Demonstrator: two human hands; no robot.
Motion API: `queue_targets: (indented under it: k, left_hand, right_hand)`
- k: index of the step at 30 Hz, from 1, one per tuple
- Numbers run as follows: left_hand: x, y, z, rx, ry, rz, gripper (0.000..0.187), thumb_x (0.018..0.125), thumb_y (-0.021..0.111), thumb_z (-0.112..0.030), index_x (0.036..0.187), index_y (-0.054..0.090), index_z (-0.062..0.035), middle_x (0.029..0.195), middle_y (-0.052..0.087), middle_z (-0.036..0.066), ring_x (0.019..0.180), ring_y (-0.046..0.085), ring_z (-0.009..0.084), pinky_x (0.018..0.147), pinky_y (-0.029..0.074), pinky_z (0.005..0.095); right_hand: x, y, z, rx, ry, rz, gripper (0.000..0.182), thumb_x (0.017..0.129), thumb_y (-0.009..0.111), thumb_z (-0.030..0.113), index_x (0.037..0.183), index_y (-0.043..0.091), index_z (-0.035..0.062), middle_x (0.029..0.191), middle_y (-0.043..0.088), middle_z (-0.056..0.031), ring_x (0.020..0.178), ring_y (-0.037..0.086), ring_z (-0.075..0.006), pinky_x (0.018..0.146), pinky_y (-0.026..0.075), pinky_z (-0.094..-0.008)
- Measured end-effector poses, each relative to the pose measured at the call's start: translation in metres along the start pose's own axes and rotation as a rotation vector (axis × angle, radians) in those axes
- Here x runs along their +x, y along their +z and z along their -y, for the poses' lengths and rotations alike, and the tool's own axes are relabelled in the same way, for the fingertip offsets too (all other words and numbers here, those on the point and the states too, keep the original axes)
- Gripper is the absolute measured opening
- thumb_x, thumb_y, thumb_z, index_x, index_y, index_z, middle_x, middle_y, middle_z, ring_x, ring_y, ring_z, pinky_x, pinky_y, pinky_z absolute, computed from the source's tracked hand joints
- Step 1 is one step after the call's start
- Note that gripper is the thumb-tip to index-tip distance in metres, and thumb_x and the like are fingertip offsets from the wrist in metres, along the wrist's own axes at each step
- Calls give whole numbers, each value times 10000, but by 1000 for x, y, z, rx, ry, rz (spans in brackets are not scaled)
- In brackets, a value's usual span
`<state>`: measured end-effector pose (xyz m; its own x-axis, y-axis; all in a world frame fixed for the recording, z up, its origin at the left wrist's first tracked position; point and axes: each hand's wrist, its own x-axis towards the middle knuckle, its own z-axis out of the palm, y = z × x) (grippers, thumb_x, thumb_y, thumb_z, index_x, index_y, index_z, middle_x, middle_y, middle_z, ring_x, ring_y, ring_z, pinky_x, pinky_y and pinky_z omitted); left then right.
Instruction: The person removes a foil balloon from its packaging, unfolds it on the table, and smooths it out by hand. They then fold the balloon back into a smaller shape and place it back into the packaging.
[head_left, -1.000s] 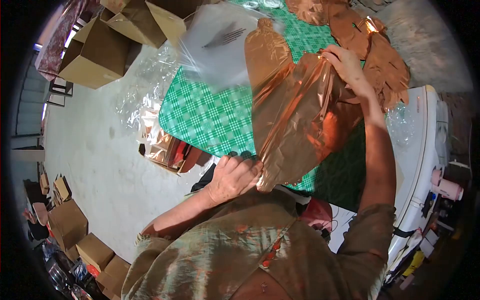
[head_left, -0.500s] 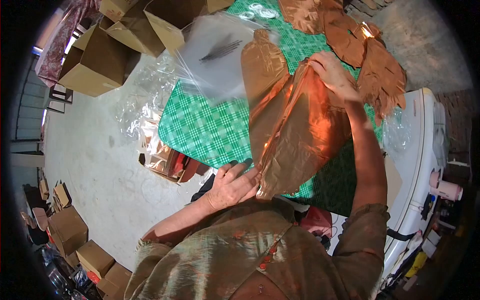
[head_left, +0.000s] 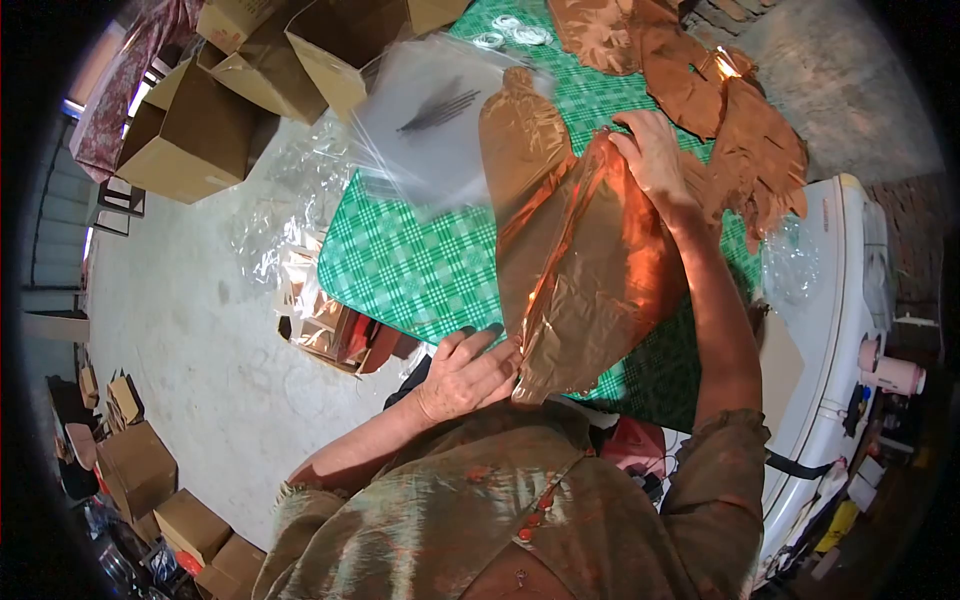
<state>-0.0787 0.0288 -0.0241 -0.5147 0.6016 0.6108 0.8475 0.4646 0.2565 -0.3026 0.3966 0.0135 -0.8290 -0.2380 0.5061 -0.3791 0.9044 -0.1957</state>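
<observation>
A flat, shiny copper-coloured foil balloon (head_left: pixel 585 300) lies creased and partly folded over the near part of the green checked table. My left hand (head_left: pixel 468 375) is closed at its near end, fingertips pressed on the foil edge by the table's front. At the far end, my right hand (head_left: pixel 652 155) pinches a raised fold of the foil between thumb and fingers. Another rounded foil part (head_left: pixel 525 125) extends beyond, on the left, overlapping a clear plastic bag (head_left: pixel 420 120) with dark print or thin dark strips on it.
More copper foil pieces (head_left: pixel 755 150) are heaped at the table's far right. White ribbon-like coils (head_left: pixel 525 34) lie at the far edge. Open cardboard boxes (head_left: pixel 190 140) stand at the far left, and a carton of scraps (head_left: pixel 345 335) sits below the table's left edge. A white appliance (head_left: pixel 815 330) flanks the right.
My right hand has shifted slightly left and down with the raised foil fold. My left hand stays at the near end.
</observation>
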Motion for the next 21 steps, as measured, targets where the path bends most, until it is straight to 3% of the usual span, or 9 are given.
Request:
queue_targets:
  k: [6, 10, 13, 14, 17, 21]
  left_hand:
    - [-2, 4, 1, -25, -3, -35, 230, 831, 789, -222, 1027, 735, -114, 1232, 705, 21, 1126, 621, 227, 955, 441, 399]
    - [-2, 6, 2, -40, 2, -60, 244, 802, 804, -204, 1019, 720, -129, 1223, 711, 0, 1081, 633, 230, 910, 420, 396]
    - [1, 5, 1, -50, -6, -64, 234, 811, 799, -195, 1019, 716, -127, 1219, 714, 6, 1067, 637, 231, 899, 417, 395]
    - [1, 6, 1, -47, -5, -68, 234, 811, 796, -196, 1020, 716, -127, 1223, 713, 7, 1070, 636, 231, 896, 416, 396]
    - [-1, 6, 1, -45, -9, -62, 238, 812, 784, -202, 1029, 718, -129, 1237, 712, 9, 1078, 633, 230, 890, 413, 399]
    - [0, 2, 0, -51, -12, -32, 261, 814, 768, -218, 1057, 728, -133, 1258, 708, 13, 1087, 629, 228, 894, 413, 402]
  right_hand:
    - [-31, -20, 36, 36, -37, -46, 302, 911, 741, 170, 1188, 676, 70, 1171, 663, -117, 1167, 582, -348, 1002, 440, -471]
    - [-65, -31, 66, -104, 22, 1, 361, 902, 766, 173, 1227, 648, 69, 1190, 662, -123, 1176, 594, -357, 986, 465, -483]
    - [-88, -32, 93, -62, -33, -15, 368, 940, 715, 175, 1283, 644, 59, 1296, 640, -126, 1253, 574, -362, 1079, 439, -476]
    - [-94, -35, 102, -25, -25, 43, 432, 960, 696, 202, 1353, 609, 45, 1394, 593, -131, 1352, 518, -362, 1139, 405, -464]
    - [-96, -35, 122, -92, 18, 212, 484, 976, 672, 222, 1404, 568, 20, 1459, 549, -152, 1418, 454, -363, 1176, 366, -471]
    - [-97, -28, 123, -123, 2, 237, 528, 992, 644, 232, 1454, 521, 9, 1509, 509, -167, 1459, 410, -357, 1207, 311, -500]
